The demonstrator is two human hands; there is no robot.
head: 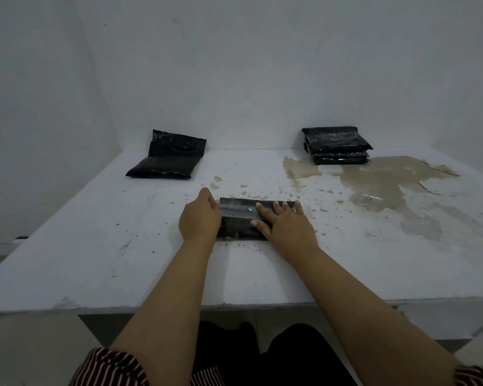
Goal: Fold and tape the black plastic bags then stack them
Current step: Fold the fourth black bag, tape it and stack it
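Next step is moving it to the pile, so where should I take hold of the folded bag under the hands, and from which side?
Grip the folded black bag by its two short ends, coming in from left and right. It lies flat and long across the table, and the left hand already sits at its left end. The right hand lies flat on top, so it would probably shift to the right end. The tape strip on top stays untouched.

— What do we have in front of us?
— A folded black bag (pixel 243 218), flat, a clear tape strip (pixel 236 212) across it.
— And behind?
— An unfolded bag (pixel 169 160) far left; a stack of folded bags (pixel 336 144) far right.
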